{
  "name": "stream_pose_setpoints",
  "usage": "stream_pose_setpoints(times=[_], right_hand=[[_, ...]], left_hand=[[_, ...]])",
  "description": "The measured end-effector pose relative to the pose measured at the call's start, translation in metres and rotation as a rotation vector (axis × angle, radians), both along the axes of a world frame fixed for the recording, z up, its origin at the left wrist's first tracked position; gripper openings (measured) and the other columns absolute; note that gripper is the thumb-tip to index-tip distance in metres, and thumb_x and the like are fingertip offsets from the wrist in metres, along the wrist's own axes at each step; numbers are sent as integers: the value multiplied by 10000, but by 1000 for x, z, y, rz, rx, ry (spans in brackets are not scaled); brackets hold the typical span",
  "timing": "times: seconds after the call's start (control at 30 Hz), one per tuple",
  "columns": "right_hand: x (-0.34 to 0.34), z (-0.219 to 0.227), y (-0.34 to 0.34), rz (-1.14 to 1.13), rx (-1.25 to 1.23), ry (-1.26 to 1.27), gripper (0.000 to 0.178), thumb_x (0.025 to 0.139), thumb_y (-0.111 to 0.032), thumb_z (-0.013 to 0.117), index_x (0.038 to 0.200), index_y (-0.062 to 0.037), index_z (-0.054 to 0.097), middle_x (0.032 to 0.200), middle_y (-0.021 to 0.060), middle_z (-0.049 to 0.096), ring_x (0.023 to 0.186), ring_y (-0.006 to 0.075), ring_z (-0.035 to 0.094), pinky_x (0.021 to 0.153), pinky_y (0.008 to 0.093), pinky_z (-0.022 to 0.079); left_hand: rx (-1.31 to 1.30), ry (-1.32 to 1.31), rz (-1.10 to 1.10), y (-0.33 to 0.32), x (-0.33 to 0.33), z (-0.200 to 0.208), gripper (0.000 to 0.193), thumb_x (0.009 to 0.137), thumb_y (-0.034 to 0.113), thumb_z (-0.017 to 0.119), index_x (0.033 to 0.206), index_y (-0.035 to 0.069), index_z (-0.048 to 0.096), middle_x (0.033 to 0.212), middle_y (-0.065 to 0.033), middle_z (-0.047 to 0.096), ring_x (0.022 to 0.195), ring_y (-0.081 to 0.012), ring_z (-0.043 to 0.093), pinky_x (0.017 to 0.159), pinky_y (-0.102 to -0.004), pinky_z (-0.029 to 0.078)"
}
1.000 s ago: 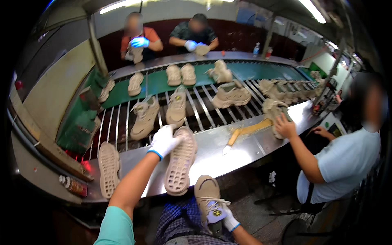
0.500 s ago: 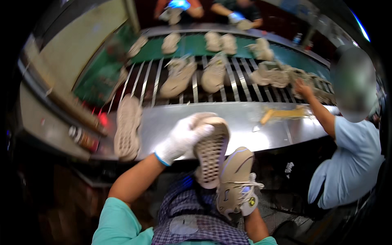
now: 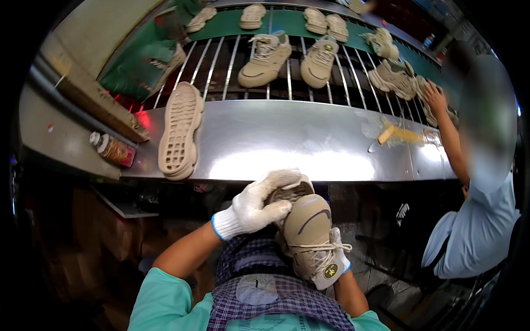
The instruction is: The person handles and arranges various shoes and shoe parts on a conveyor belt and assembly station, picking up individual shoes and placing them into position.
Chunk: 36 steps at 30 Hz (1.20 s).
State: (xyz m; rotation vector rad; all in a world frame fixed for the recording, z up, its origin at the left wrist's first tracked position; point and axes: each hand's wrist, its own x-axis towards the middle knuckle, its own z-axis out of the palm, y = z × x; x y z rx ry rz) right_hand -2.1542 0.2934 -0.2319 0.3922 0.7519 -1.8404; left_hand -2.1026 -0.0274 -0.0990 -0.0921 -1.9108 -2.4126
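Observation:
In a white knit glove with a blue cuff, my left hand (image 3: 256,204) is closed around a beige shoe sole (image 3: 291,193), its thumb against the near edge. Just right of it, a beige lace-up shoe upper (image 3: 311,229) has its toe up against the sole. My right hand (image 3: 339,251), also gloved, grips this upper from the right and beneath; most of its fingers are hidden behind it. Both pieces are held above my lap, before the metal ledge. A second sole (image 3: 181,132) lies on the ledge at the left, its grid of square hollows facing up.
Beyond the metal ledge (image 3: 287,140), shoes (image 3: 265,60) and soles (image 3: 253,16) sit on a slatted conveyor and a green belt. A bottle (image 3: 113,150) lies at the left. A yellow-handled brush (image 3: 406,135) rests at right, near a co-worker's hand (image 3: 434,98) on a shoe.
My left hand has tilted the sole and brought it over the upper's toe. The upper has turned more upright in my right hand. The view has tipped downward.

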Motion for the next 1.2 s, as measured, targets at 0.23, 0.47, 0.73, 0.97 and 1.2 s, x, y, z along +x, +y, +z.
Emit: stream_pose_setpoints(times=[0.23, 0.47, 0.73, 0.97, 1.2], right_hand=[[10, -1, -6, 53, 24, -120, 525, 1113, -361, 523, 1474, 20, 523, 1344, 230, 681, 1075, 337, 763, 880, 460, 694], [7, -10, -5, 97, -136, -101, 539, 1116, -368, 527, 1480, 30, 514, 1395, 236, 647, 1146, 336, 738, 933, 473, 679], [5, 53, -19, -26, 92, -163, 553, 1132, -401, 498, 1480, 30, 518, 1377, 219, 660, 1115, 312, 756, 920, 407, 681], [5, 47, -20, 4, -33, 153, 590, 1104, -427, 587, 1460, 42, 545, 1330, 187, 699, 1119, 264, 759, 926, 377, 679], [3, 49, -20, -32, -36, 148, 686, 1042, -475, 683, 1448, 60, 547, 1310, 186, 706, 1111, 250, 759, 917, 368, 683]], left_hand=[[-386, 161, -70, 8, -12, 18, 914, 800, 300, 959, 1526, -33, 516, 1563, -226, 502, 1455, -324, 513, 1224, -445, 425], [-473, 153, -29, 8, -7, 23, 868, 816, 373, 938, 1507, 9, 559, 1563, -241, 506, 1474, -375, 496, 1224, -485, 420], [-495, 127, -14, 7, -6, 25, 850, 822, 336, 940, 1504, 0, 560, 1571, -239, 498, 1475, -359, 500, 1213, -472, 440], [-469, 145, -26, 10, -11, 23, 913, 786, 334, 957, 1521, -7, 535, 1545, -242, 543, 1412, -349, 567, 1177, -459, 467], [-474, 117, -28, 17, -20, 26, 853, 822, 333, 923, 1496, -32, 549, 1438, -233, 636, 1308, -343, 656, 1123, -433, 525]])
